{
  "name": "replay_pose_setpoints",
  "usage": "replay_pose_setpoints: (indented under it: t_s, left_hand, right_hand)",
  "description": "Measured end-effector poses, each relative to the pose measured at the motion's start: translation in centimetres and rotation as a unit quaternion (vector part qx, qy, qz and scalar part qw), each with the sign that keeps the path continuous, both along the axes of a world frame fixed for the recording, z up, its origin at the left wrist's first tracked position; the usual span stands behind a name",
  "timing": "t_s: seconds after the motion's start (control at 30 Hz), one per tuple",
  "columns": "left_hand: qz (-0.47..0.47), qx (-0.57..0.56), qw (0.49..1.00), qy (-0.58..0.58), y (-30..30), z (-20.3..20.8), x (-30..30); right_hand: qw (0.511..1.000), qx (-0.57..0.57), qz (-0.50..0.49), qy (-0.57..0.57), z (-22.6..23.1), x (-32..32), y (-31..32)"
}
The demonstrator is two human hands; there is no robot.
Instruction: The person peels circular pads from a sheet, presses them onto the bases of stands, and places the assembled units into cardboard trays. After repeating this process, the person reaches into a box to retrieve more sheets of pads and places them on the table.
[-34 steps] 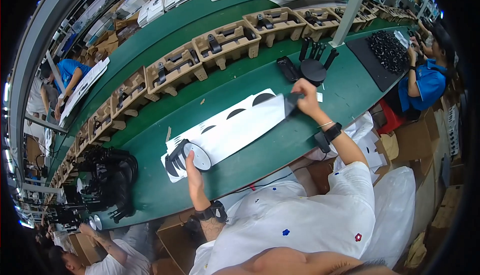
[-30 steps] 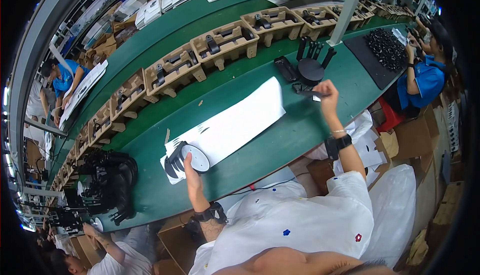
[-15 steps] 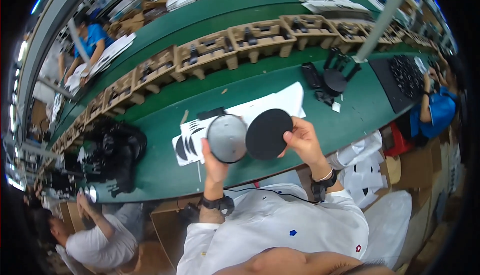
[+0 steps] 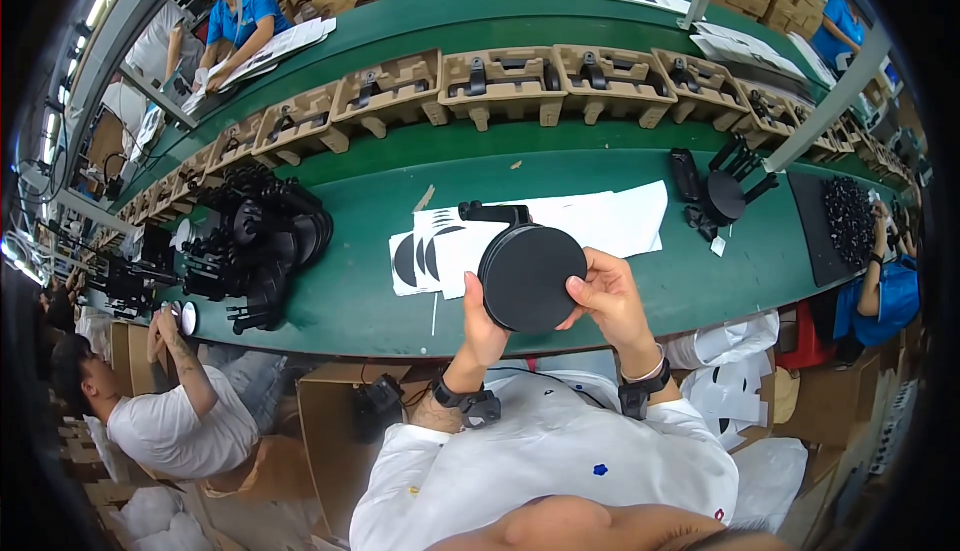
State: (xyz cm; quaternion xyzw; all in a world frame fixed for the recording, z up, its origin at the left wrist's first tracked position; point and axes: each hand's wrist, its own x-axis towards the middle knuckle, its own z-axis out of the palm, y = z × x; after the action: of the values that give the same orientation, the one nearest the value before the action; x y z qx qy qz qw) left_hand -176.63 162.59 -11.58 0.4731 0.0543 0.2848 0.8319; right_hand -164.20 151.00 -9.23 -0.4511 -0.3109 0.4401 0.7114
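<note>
You hold a black disc up between both hands, above the near edge of the green table. Your left hand is closed on the disc's lower left rim, thumb on the face toward you. Your right hand is closed on the right rim, fingers curled over the edge. The two grips sit on opposite sides, so the disc lies directly between your hands, flat face toward you, neither hand nearer than the other.

A black bracket juts from the disc's far left edge, pointing left, away from your right hand; your left hand sits below it.

Beyond the disc, a white sheet with black cut-outs lies on the table. A pile of black parts sits to the left, a black stand to the right. Far across, tan trays line up in a row.
</note>
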Motion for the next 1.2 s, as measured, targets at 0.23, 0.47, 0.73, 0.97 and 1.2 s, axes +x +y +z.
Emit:
replay_pose_setpoints:
  t_s: [0.23,0.47,0.73,0.97,1.2]
  left_hand:
    - [-0.006,0.01,1.0,0.002,0.3,0.1,-0.7]
    - [-0.019,0.008,0.999,-0.049,0.8,-0.6,-1.1]
    - [-0.063,-0.007,0.998,-0.002,1.7,-0.1,-1.1]
    - [-0.043,0.006,0.999,-0.018,2.1,0.9,-1.7]
    - [-0.013,0.027,1.0,-0.01,2.5,0.1,-2.5]
  right_hand:
    - [1.0,-0.013,-0.01,-0.018,0.1,-0.8,0.5]
    - [0.999,-0.014,-0.025,-0.035,0.7,-1.7,0.8]
    - [0.998,-0.026,-0.017,-0.052,1.2,-2.5,1.5]
    - [0.998,-0.031,-0.024,-0.057,1.4,-3.1,2.3]
    - [0.961,-0.122,-0.062,-0.239,2.6,-2.9,3.7]
